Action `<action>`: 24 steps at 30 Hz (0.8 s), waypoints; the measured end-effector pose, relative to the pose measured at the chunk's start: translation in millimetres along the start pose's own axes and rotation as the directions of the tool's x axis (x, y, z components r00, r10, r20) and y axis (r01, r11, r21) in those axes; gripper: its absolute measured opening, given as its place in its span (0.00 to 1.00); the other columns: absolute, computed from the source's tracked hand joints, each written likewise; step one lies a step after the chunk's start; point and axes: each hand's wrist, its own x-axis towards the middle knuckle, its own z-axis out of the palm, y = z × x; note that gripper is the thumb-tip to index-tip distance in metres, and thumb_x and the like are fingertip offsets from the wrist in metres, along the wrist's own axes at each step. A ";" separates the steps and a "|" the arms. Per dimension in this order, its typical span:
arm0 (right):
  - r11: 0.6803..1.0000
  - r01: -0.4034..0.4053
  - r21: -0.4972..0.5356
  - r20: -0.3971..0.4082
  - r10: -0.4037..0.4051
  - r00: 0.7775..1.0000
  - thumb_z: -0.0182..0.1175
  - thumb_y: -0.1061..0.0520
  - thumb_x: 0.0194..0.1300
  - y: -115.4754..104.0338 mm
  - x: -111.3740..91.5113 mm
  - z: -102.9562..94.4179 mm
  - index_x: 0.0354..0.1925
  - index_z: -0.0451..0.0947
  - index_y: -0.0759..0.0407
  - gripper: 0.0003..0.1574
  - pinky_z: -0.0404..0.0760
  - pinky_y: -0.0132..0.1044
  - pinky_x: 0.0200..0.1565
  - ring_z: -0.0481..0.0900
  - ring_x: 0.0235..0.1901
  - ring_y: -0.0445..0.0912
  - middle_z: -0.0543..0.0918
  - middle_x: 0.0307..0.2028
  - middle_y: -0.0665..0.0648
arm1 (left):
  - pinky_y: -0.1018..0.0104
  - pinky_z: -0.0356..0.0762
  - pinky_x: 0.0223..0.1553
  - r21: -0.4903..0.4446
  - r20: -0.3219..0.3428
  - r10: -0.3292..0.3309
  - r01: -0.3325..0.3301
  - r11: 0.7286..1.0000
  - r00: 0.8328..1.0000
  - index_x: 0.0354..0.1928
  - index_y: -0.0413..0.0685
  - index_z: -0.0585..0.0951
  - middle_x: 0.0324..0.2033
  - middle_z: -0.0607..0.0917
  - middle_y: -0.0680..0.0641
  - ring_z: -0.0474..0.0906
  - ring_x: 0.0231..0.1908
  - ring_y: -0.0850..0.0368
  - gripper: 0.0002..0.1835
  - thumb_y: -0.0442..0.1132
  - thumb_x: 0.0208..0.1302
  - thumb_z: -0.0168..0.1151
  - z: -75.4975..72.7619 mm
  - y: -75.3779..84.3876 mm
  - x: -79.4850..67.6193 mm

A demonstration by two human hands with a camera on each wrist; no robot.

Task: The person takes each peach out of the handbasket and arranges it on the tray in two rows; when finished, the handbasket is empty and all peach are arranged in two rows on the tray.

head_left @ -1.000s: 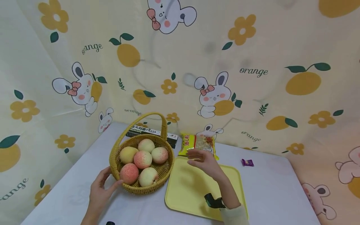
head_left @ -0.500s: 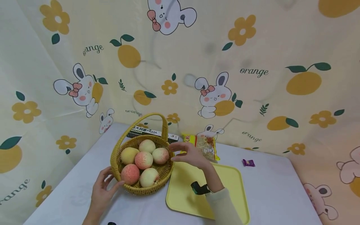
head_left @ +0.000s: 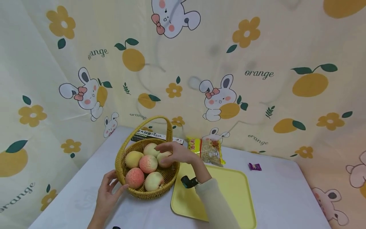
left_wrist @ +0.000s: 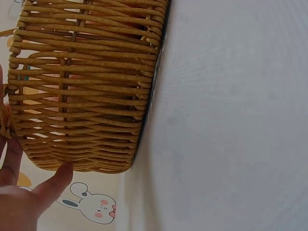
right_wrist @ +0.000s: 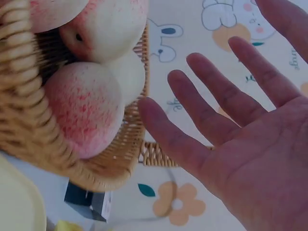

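A wicker basket (head_left: 151, 194) with a tall arched handle holds several peaches (head_left: 148, 163), some pinkish red, others pale or yellow. My left hand (head_left: 106, 197) grips its near left side, thumb at the front rim and fingers curved along the outer wall. In the left wrist view, fingertips touch the woven side of the basket (left_wrist: 82, 110). Above the basket's right part hovers my right hand (head_left: 181, 154), its fingers over a pale peach (head_left: 163, 163) and partly hiding it. The right wrist view shows those fingers (right_wrist: 180, 137) spread beside a red-speckled peach (right_wrist: 86, 108), holding nothing.
A yellow tray (head_left: 228, 194) lies right of the basket, under my right forearm. Behind stand a black-and-white pasta box (head_left: 177, 140) and a yellow pasta bag (head_left: 210, 149). A small purple wrapped sweet (head_left: 255, 166) lies farther right. A printed cloth (head_left: 257, 95) hangs behind the table.
My right hand has moved left from above the tray and pasta bag to over the peaches in the basket. My left hand keeps its place at the basket's side.
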 end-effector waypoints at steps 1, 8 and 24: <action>1.000 -0.003 -0.006 0.021 0.003 1.000 0.67 0.61 0.64 0.1 2.9 0.5 0.67 0.69 0.67 0.36 0.72 0.60 0.67 0.70 0.65 0.61 0.73 0.65 0.65 | 0.84 0.75 0.56 -0.009 -0.002 0.004 -0.004 1.000 1.000 0.61 0.33 0.69 0.50 0.75 0.58 0.73 0.50 0.66 0.35 0.15 0.49 0.70 0.2 -0.6 0.1; 1.000 -0.022 -0.023 0.115 0.024 0.993 0.66 0.63 0.64 -1.5 21.5 3.3 0.67 0.68 0.67 0.36 0.74 0.52 0.67 0.68 0.65 0.65 0.71 0.66 0.68 | 0.82 0.75 0.57 -0.029 -0.003 0.025 -0.025 0.999 1.000 0.61 0.32 0.69 0.49 0.76 0.56 0.74 0.50 0.65 0.36 0.15 0.48 0.70 0.6 -2.9 -0.7; 0.997 -0.077 -0.018 0.158 0.079 0.984 0.66 0.64 0.65 9.9 49.9 9.8 0.67 0.67 0.69 0.35 0.72 0.52 0.69 0.68 0.65 0.63 0.72 0.65 0.69 | 0.82 0.75 0.57 -0.027 -0.010 0.023 -0.023 0.999 1.000 0.60 0.33 0.69 0.47 0.76 0.55 0.74 0.50 0.66 0.36 0.15 0.48 0.71 0.7 -2.4 -1.5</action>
